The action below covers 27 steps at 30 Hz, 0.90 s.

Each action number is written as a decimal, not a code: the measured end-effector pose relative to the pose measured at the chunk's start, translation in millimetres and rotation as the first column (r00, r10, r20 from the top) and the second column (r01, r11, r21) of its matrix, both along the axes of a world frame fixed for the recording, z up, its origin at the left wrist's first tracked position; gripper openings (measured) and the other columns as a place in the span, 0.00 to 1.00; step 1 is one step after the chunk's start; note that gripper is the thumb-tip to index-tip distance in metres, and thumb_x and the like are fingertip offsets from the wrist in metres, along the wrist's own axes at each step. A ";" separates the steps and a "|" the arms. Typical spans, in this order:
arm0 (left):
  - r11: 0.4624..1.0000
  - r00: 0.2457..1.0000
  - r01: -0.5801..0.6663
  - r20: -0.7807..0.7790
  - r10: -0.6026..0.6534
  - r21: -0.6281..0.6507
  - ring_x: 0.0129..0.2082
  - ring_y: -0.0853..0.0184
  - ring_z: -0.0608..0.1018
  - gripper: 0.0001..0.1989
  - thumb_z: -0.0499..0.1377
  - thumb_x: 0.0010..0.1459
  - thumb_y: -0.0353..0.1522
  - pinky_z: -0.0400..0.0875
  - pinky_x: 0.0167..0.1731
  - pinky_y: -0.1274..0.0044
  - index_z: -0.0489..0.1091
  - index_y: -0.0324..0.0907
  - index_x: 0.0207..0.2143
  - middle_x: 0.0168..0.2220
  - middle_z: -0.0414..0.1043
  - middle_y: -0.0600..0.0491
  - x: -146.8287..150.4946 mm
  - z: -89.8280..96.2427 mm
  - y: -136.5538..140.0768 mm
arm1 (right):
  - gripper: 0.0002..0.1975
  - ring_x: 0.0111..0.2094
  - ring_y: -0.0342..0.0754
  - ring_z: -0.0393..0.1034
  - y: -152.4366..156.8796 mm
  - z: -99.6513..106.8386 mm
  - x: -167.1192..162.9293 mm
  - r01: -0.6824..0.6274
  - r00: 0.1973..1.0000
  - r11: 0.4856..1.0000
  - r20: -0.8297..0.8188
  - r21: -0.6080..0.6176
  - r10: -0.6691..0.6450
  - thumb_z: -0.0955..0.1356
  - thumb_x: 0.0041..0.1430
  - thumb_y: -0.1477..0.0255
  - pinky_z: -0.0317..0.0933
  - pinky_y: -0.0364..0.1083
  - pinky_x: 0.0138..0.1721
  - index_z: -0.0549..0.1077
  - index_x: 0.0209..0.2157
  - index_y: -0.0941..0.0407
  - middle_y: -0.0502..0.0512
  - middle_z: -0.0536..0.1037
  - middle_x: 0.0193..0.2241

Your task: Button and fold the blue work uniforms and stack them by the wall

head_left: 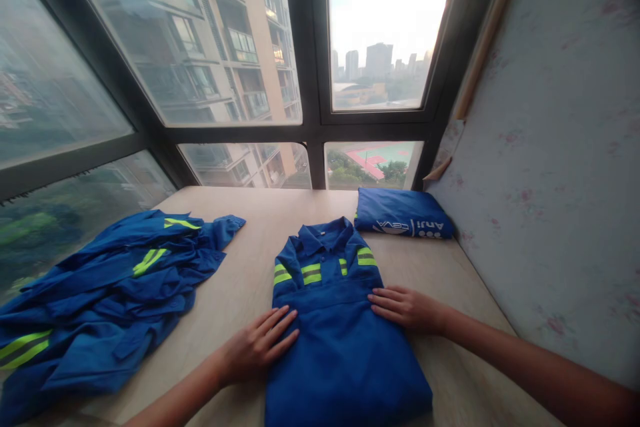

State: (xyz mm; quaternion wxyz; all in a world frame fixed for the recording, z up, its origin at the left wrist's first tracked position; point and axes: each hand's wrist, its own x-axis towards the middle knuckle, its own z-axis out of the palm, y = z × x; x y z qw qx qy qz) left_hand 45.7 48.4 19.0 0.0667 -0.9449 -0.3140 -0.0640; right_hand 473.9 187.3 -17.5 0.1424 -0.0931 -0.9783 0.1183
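Observation:
A blue work shirt (345, 353) with yellow-green reflective strips lies partly folded in front of me, its collar pointing toward the window. Its lower part is turned up over the chest, and the sleeves are tucked in at the sides. My left hand (260, 340) rests flat on the left edge of the fold, fingers stretched out. On the opposite edge lies my right hand (405, 309), also flat with its fingers extended. Neither hand grasps the cloth.
Left of me a crumpled blue work garment (115, 300) with reflective strips is spread out. A folded blue garment (400, 203) with white lettering sits at the back right, by the papered wall (550, 180). Windows (380, 33) border the pale wooden surface (235, 267).

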 end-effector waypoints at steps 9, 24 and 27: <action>0.987 0.978 -0.119 0.158 0.135 -0.106 0.62 0.62 0.67 0.30 0.51 0.61 0.24 0.67 0.59 0.69 0.58 0.52 0.64 0.61 0.66 0.52 1.8 -4.8 -3.1 | 0.19 0.57 0.50 0.67 -12.2 6.9 -7.2 0.142 0.988 0.985 -0.039 -0.095 -0.146 0.59 0.67 0.76 0.58 0.56 0.58 0.71 0.55 0.48 0.55 0.74 0.55; 0.273 -0.205 -0.234 0.321 0.925 -0.933 0.45 0.53 0.79 0.20 0.56 0.56 0.43 0.72 0.48 0.60 0.75 0.39 0.44 0.43 0.79 0.44 49.3 -9.2 33.9 | 0.28 0.48 0.57 0.72 10.5 -0.4 -53.8 0.418 0.433 0.292 -0.093 -0.860 -0.896 0.57 0.62 0.50 0.66 0.56 0.51 0.76 0.45 0.56 0.60 0.79 0.46; 0.299 -0.197 -0.283 0.361 0.912 -0.911 0.49 0.55 0.78 0.22 0.55 0.58 0.45 0.69 0.53 0.64 0.74 0.39 0.44 0.47 0.78 0.44 57.6 -17.5 37.8 | 0.27 0.46 0.57 0.74 17.0 -10.5 -62.5 0.509 0.393 0.304 -0.097 -0.805 -0.915 0.59 0.61 0.51 0.67 0.55 0.49 0.75 0.47 0.56 0.61 0.79 0.45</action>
